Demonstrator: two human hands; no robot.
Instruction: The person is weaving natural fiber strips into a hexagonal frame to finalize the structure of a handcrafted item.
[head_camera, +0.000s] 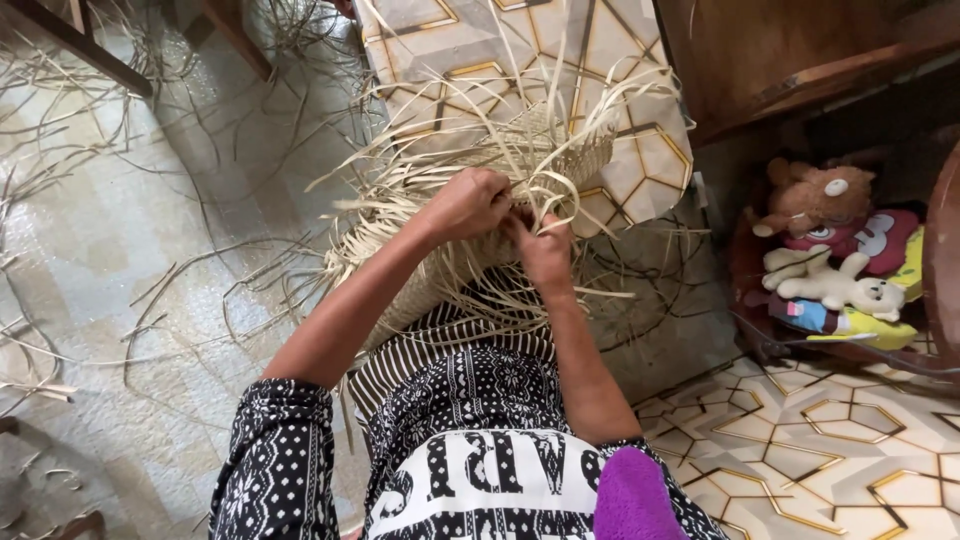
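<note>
Floor (110, 250): pale patterned vinyl sheet, glossy, littered with thin dry straw offcuts (60, 170), curled and scattered left of the weaving.

Half-woven pale straw mat (450, 215): flat palm-like strips, tight plaited body, loose ends fanning out in all directions. It lies across the person's lap, its far edge reaching a tiled block with gold hexagon lines (560, 60).

Right of the weaving: soft plush toys (830, 250), brown, pink and white, heaped low.

Left hand (470, 203): fingers curled, closed on strips at the weaving's middle. Right hand (543, 250): touching it, fingers pinching a strip.
</note>
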